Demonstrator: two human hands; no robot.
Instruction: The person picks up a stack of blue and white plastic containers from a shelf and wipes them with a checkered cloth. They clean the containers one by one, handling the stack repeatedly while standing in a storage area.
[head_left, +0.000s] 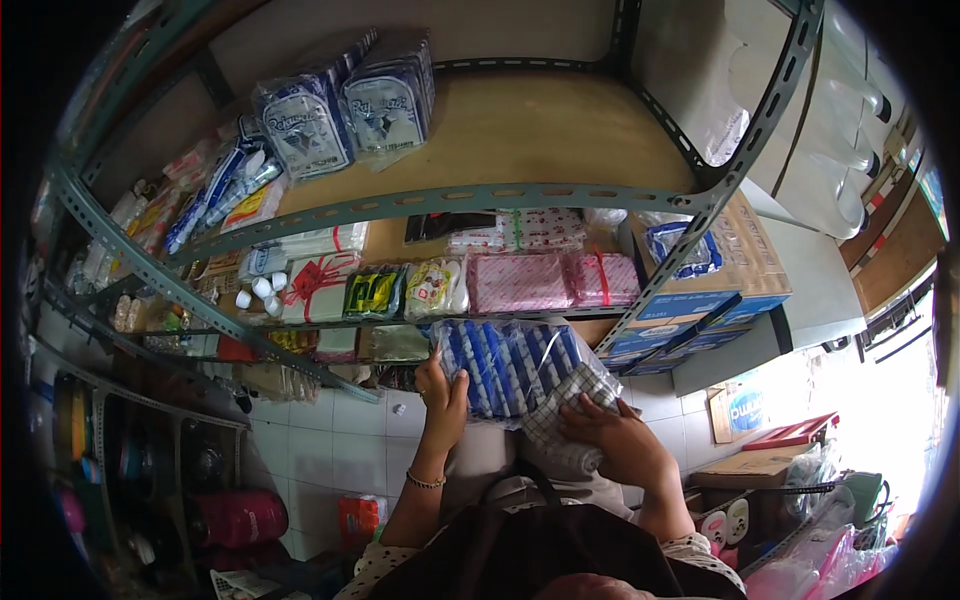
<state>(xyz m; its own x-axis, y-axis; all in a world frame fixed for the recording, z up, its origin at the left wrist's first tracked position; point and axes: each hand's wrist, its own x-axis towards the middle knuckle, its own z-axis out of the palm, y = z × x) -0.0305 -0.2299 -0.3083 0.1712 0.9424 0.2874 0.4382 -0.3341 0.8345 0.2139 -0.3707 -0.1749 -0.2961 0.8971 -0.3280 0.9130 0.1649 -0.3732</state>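
Note:
In front of my body is a clear plastic pack of blue-and-white striped packets (502, 367). My left hand (444, 405) grips the pack's left edge, with the thumb on top. A checked cloth (559, 420) lies against the pack's lower right part, under my right hand (619, 439). The fingers of that hand press the cloth flat against the plastic. The pack's underside is hidden. Just beyond it runs the front edge of a slotted metal shelf (450, 319).
On the upper wooden board (540, 135) stand blue-and-white plastic packs (386, 105). Pink wrapped bundles (521, 283) and yellow packets (373, 292) line the shelf below. Blue cartons (660, 322) are stacked right. A magenta container (240, 517) sits lower left, above the tiled floor (322, 450).

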